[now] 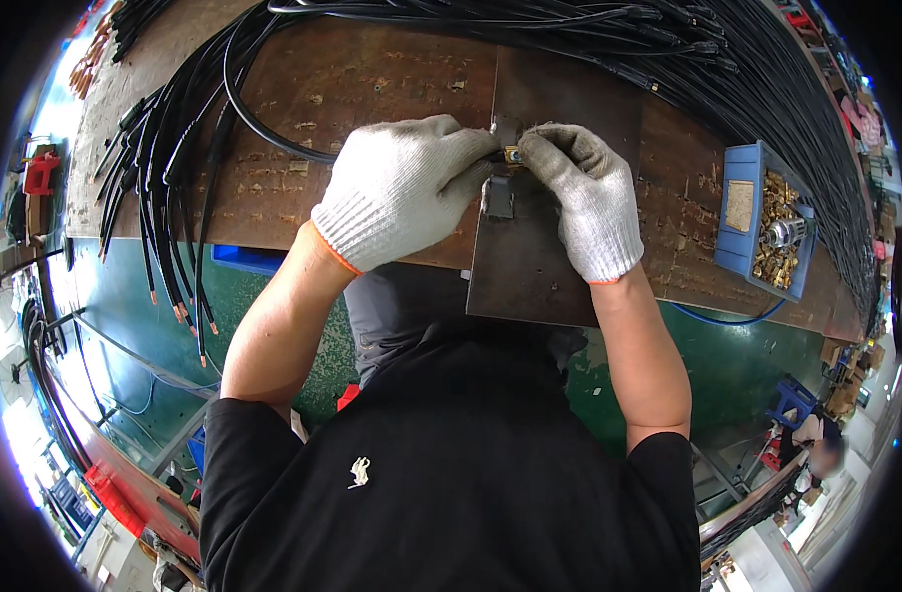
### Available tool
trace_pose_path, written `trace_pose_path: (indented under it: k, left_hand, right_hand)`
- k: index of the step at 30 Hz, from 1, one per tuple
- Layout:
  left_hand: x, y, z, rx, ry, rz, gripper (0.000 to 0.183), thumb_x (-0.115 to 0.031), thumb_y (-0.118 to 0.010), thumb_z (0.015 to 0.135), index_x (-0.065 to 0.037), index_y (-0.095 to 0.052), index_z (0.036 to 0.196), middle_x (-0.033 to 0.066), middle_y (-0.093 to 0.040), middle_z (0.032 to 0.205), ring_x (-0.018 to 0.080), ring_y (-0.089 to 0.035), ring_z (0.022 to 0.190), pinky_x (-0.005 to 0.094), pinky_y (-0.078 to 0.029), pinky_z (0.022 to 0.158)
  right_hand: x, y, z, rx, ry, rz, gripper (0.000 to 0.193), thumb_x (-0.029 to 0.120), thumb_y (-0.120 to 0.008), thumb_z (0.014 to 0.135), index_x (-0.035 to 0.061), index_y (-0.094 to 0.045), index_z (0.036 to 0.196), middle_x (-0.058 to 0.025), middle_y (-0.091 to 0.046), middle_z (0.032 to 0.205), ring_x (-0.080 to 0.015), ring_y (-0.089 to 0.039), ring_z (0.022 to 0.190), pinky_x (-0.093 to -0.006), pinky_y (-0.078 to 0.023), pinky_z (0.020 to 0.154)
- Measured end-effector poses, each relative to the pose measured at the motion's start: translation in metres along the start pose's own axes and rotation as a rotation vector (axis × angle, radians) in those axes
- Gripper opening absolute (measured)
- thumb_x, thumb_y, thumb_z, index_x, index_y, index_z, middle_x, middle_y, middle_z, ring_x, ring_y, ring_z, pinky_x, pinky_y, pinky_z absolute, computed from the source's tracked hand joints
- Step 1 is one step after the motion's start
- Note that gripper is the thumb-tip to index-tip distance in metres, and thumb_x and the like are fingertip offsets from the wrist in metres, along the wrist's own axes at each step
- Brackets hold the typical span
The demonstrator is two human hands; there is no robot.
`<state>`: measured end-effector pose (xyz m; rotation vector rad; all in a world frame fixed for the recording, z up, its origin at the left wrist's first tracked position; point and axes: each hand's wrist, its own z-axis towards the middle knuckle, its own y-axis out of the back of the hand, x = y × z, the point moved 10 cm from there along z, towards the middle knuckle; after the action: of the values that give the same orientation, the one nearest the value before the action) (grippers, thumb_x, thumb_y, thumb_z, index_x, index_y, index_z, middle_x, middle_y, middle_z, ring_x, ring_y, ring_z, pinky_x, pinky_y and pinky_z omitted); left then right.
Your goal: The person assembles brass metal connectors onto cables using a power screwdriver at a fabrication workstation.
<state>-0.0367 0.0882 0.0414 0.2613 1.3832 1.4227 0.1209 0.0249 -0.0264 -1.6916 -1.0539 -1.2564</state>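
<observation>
My left hand (406, 183), in a white knitted glove with an orange cuff, is closed round a black cable (293, 150) that enters it from the left. At the fingertips of my right hand (594, 202), gloved alike with greyed fingers, is a small brass fitting (513, 155). My right thumb and forefinger pinch it; its far side is hidden by the glove. Both hands meet over a dark steel plate (530, 266). Two short upright metal brackets stand there, one bracket (498, 197) on the near side of the fitting and another bracket (506, 129) beyond it.
A blue bin (737, 222) at the right holds brass fittings (774, 261) and a silvery threaded part (786, 234). Black cables (609, 49) lie along the back of the worn wooden bench (372, 79); more cables (160, 178) hang over its left edge. A person (816, 449) is at the far right.
</observation>
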Motion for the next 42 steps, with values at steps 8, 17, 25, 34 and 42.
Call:
trace_pose_path:
  k: [8,17,25,34,42]
  left_hand:
    - [0.013,-0.007,0.007,0.045,0.035,0.04,0.022,-0.022,-0.075,0.097,-0.011,-0.081,0.115,0.0114,-0.076,0.094,0.0331,-0.077,0.086,0.0419,-0.062,0.075]
    - [0.019,-0.015,0.0,0.083,0.012,0.085,0.022,-0.026,-0.073,0.099,-0.013,-0.081,0.114,0.01,-0.076,0.096,0.0328,-0.077,0.086,0.0426,-0.062,0.075]
    - [0.027,-0.031,-0.005,0.101,-0.018,0.134,0.025,-0.028,-0.071,0.098,-0.014,-0.081,0.117,0.0066,-0.074,0.095,0.0296,-0.076,0.089,0.0405,-0.062,0.078]
    - [0.018,-0.037,0.003,0.087,-0.039,0.109,0.024,-0.026,-0.072,0.096,-0.014,-0.081,0.115,0.0079,-0.074,0.095,0.0306,-0.076,0.087,0.0413,-0.061,0.075]
    - [0.014,-0.026,0.003,0.174,0.022,0.144,0.016,-0.023,-0.071,0.096,-0.013,-0.08,0.104,0.011,-0.071,0.091,0.0336,-0.073,0.086,0.0452,-0.059,0.076]
  right_hand:
    - [0.016,0.0,0.006,-0.044,0.208,-0.378,0.017,0.017,-0.083,0.098,0.0016,-0.082,0.105,-0.0071,-0.081,0.097,-0.0113,-0.074,0.084,-0.0288,-0.06,0.077]
    - [0.037,-0.013,-0.005,-0.071,0.502,-0.7,0.014,0.015,-0.087,0.091,0.0048,-0.08,0.098,-0.0095,-0.078,0.099,-0.0222,-0.075,0.081,-0.0333,-0.061,0.075]
    - [0.036,-0.021,-0.001,-0.091,0.519,-0.811,0.016,0.012,-0.087,0.089,0.0064,-0.079,0.103,-0.0093,-0.078,0.1,-0.0234,-0.074,0.08,-0.0347,-0.06,0.074]
    - [0.037,-0.01,0.0,-0.077,0.597,-0.818,0.014,0.012,-0.085,0.089,0.0079,-0.079,0.102,-0.0095,-0.078,0.099,-0.0249,-0.075,0.082,-0.036,-0.061,0.074]
    - [0.094,0.018,-0.036,-0.228,0.787,-0.9,0.017,0.025,-0.085,0.091,0.0125,-0.076,0.096,-0.0086,-0.077,0.096,-0.0337,-0.075,0.088,-0.044,-0.061,0.08]
